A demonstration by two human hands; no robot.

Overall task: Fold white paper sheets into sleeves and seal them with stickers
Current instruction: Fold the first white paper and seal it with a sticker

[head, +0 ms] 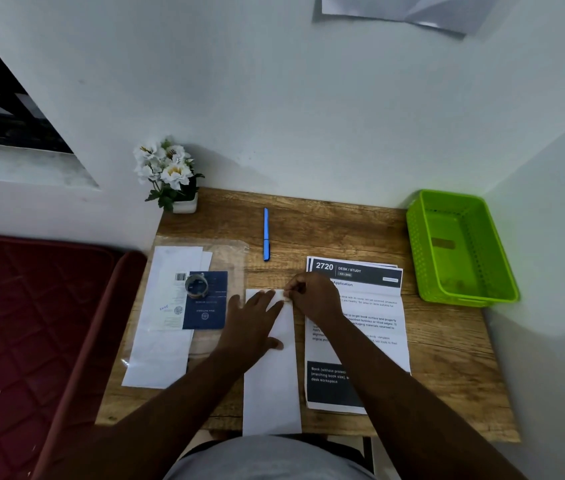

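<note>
Folded white sleeve under both hands; green basket beyond.

Wood grain, matt paper and glossy plastic on a small desk

The desk has a brown wood-grain top, matt, with visible knots and lines. The folded sheet is plain white paper, smooth and matt; the printed page beside it is the same kind of paper with black ink blocks. A clear plastic sleeve shows a faint sheen, and the tape roll on it looks shiny and see-through. The booklet has a dark blue matt cover. The pen is glossy blue, metallic-looking. The basket is bright green perforated plastic. The mat is quilted dark red cloth.
</note>
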